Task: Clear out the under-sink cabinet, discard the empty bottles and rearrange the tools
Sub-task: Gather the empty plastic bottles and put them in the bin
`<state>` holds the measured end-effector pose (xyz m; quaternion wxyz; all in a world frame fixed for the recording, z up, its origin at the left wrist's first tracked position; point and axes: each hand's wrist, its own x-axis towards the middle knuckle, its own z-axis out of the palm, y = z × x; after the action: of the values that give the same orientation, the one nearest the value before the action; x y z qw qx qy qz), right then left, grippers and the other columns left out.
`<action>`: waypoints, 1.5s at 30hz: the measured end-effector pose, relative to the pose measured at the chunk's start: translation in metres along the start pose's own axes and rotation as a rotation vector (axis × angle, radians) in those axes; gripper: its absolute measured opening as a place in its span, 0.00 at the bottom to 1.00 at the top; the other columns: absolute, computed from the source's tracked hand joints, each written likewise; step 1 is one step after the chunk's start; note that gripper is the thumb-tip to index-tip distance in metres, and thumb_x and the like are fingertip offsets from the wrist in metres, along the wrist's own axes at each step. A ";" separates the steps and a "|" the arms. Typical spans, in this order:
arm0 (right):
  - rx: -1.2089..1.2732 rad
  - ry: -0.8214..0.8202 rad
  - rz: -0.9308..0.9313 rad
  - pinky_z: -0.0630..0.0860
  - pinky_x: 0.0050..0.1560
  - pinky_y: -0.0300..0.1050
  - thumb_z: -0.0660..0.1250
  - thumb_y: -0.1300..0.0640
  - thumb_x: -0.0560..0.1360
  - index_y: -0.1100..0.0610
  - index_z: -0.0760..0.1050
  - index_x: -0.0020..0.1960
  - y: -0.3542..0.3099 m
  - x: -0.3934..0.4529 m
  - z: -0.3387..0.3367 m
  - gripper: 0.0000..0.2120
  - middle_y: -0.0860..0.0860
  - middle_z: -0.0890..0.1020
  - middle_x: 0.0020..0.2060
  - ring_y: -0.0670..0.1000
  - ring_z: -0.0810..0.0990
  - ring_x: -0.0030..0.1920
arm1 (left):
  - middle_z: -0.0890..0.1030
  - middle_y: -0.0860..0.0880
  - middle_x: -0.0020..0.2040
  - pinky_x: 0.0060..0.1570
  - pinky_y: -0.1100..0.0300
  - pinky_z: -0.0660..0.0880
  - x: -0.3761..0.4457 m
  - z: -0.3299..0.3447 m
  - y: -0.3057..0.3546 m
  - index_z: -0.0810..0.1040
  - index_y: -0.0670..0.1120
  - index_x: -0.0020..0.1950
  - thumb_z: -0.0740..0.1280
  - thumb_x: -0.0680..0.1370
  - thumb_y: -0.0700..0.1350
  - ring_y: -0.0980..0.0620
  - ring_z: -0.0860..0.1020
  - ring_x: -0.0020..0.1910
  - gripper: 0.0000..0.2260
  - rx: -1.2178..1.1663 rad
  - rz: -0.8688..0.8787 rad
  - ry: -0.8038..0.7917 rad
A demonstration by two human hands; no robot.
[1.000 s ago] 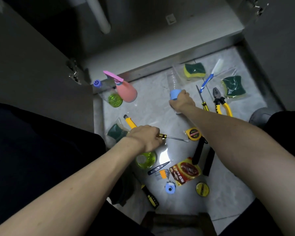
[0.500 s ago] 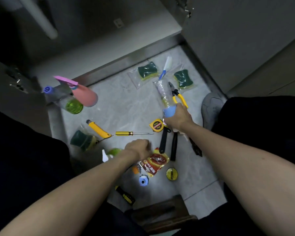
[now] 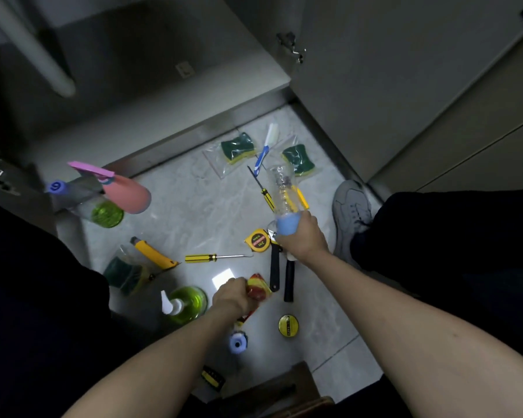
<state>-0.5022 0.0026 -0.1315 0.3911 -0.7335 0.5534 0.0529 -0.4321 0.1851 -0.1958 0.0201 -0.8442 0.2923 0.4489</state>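
Observation:
My right hand (image 3: 302, 236) grips a clear empty plastic bottle (image 3: 284, 191) by its blue cap end and holds it off the floor, base pointing away from me. My left hand (image 3: 233, 297) is curled on a red and yellow packet (image 3: 258, 289) on the tiled floor. Around them lie a yellow screwdriver (image 3: 209, 257), a yellow tape measure (image 3: 258, 240), a yellow utility knife (image 3: 151, 251), black-handled pliers (image 3: 274, 273) and a second screwdriver (image 3: 264, 191). A green pump bottle (image 3: 187, 301) lies by my left wrist.
A pink spray bottle (image 3: 127, 193) and a green-bottomed bottle with a blue cap (image 3: 103, 211) lie at the cabinet's left corner. Bagged sponges (image 3: 237, 147) (image 3: 298, 159) and a blue brush (image 3: 266, 149) lie near the cabinet sill. A grey shoe (image 3: 349, 215) is at right.
My right hand has lifted the clear bottle off the floor and drawn it toward me. My left hand left the yellow screwdriver and moved onto the red packet. The view swung left.

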 end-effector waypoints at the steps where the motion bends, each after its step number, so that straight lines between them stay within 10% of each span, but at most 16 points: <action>1: 0.035 0.010 -0.018 0.80 0.51 0.54 0.75 0.47 0.67 0.57 0.71 0.64 -0.012 0.001 -0.002 0.30 0.56 0.77 0.58 0.60 0.80 0.53 | 0.80 0.46 0.59 0.56 0.54 0.77 0.000 -0.008 0.001 0.77 0.48 0.61 0.72 0.71 0.62 0.45 0.79 0.58 0.25 0.009 -0.005 0.008; 7: 0.310 0.104 -0.088 0.81 0.41 0.50 0.78 0.51 0.66 0.55 0.68 0.64 -0.096 0.002 -0.037 0.32 0.54 0.78 0.56 0.57 0.81 0.49 | 0.82 0.44 0.57 0.45 0.58 0.74 -0.007 -0.102 0.018 0.77 0.47 0.56 0.72 0.71 0.57 0.43 0.81 0.55 0.19 -0.067 0.081 0.016; 18: 0.094 0.337 -0.494 0.76 0.58 0.50 0.75 0.39 0.67 0.55 0.71 0.65 -0.263 -0.021 -0.197 0.33 0.54 0.81 0.59 0.58 0.80 0.58 | 0.82 0.48 0.58 0.56 0.48 0.78 -0.131 -0.360 0.070 0.75 0.51 0.67 0.78 0.67 0.57 0.45 0.80 0.58 0.30 -0.400 0.462 0.776; 24: 0.206 0.379 -0.681 0.79 0.57 0.53 0.67 0.34 0.72 0.50 0.74 0.61 -0.270 -0.068 -0.282 0.26 0.49 0.83 0.53 0.56 0.83 0.53 | 0.83 0.52 0.55 0.59 0.47 0.77 -0.215 -0.405 0.109 0.78 0.51 0.62 0.75 0.72 0.52 0.51 0.81 0.55 0.20 -0.586 0.776 0.962; 34: 0.602 0.415 -0.524 0.81 0.48 0.47 0.71 0.38 0.67 0.40 0.74 0.59 -0.041 -0.150 -0.282 0.22 0.45 0.84 0.53 0.45 0.85 0.49 | 0.83 0.58 0.51 0.53 0.49 0.81 -0.262 -0.320 0.211 0.75 0.57 0.60 0.72 0.66 0.52 0.56 0.83 0.50 0.22 -0.669 0.958 0.533; 45: 0.524 0.733 -0.079 0.77 0.47 0.41 0.76 0.38 0.64 0.34 0.72 0.59 0.179 -0.279 -0.235 0.26 0.35 0.83 0.53 0.36 0.83 0.50 | 0.83 0.57 0.54 0.55 0.51 0.78 -0.234 -0.097 0.282 0.78 0.59 0.61 0.74 0.70 0.58 0.53 0.79 0.56 0.20 0.025 0.982 0.109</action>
<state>-0.8450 0.0545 0.0805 0.3434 -0.6007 0.6217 -0.3670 -0.6040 0.0343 0.1069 -0.1990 -0.6285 0.6618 0.3570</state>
